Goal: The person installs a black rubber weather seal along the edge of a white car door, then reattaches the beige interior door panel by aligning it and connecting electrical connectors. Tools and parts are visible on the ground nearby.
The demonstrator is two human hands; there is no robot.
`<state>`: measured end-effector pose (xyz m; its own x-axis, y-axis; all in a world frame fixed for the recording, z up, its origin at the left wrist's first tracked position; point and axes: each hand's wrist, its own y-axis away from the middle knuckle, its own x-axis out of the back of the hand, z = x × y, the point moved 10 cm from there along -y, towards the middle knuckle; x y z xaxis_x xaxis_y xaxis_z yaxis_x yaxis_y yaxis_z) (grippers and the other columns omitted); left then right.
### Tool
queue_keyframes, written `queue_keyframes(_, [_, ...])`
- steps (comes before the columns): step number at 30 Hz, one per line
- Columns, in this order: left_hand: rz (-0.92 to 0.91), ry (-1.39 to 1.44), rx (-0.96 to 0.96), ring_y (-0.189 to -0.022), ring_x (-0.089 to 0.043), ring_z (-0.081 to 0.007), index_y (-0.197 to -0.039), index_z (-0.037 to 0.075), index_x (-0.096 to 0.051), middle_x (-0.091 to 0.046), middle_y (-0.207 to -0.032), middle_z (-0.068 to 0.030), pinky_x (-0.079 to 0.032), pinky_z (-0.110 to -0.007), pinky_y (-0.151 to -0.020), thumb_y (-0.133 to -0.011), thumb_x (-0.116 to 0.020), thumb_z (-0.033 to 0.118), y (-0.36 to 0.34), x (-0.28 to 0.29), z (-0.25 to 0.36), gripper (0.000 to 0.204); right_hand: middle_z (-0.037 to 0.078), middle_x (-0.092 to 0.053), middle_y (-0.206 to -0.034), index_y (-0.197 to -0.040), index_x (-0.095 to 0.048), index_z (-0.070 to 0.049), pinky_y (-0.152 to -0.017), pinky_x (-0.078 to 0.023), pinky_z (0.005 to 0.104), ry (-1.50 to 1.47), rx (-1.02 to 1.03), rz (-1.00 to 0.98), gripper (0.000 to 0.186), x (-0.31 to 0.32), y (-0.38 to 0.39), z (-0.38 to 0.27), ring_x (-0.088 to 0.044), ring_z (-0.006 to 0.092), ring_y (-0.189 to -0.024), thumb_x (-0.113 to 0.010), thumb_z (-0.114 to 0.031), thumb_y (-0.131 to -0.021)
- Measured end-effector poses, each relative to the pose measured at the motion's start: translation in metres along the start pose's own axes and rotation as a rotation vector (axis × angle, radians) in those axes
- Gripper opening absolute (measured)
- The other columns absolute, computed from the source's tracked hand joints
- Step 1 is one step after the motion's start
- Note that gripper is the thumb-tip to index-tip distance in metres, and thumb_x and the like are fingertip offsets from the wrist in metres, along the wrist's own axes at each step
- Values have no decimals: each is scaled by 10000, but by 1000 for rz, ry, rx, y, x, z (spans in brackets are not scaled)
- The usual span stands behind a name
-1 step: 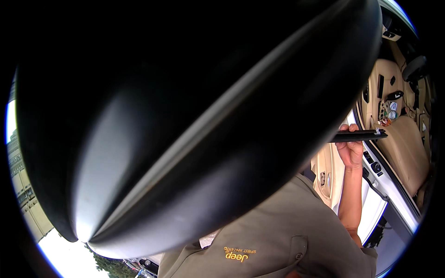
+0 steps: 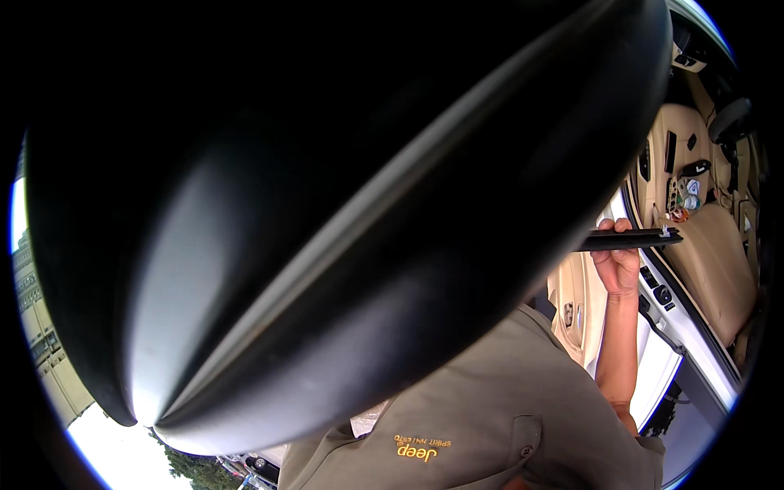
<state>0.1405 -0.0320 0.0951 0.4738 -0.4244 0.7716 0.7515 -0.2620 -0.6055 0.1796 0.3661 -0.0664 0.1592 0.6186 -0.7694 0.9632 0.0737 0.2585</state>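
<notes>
My right hand (image 2: 614, 269) is raised at the right, with its fingers and thumb closed round a narrow black strip (image 2: 633, 239). A small pale piece sits at the strip's right end. The strip's left end is hidden behind a large, glossy, curved black object (image 2: 196, 245) close in front of me, with a long ridge running across it. I cannot make out what that object is. My left hand is not visible. Below lies the front of my grey-brown shirt (image 2: 482, 408).
Beyond my hand is a car interior with a beige seat (image 2: 719, 261), a second beige seat (image 2: 686, 122) and small loose items (image 2: 688, 196). A beige door panel (image 2: 572, 310) and a white door sill (image 2: 665, 343) are beside my arm. Trees (image 2: 196, 467) show at lower left.
The large black object has shifted very slightly to the left across the view. My right hand and the strip have stayed put.
</notes>
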Motion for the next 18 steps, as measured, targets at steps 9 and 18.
queue_keyframes(9, [-12,17,33,-930,-520,-226,-1107,143,-666,-557,-988,-43,-384,-423,-895,-724,-907,182,4,-6,-2,454,155,-604,-1238,-1216,-619,-82,-857,-598,369,14,4,13,359,5,3,0,-679,266,-1003,-709,-5,-876])
queue_keyframes(18, [18,-2,28,-953,-532,-236,-1114,140,-654,-576,-1032,-59,-385,-426,-903,-754,-898,192,5,-2,-4,438,164,-609,-1250,-1200,-633,-90,-846,-603,372,6,7,1,357,1,1,2,-693,285,-987,-717,-2,-865])
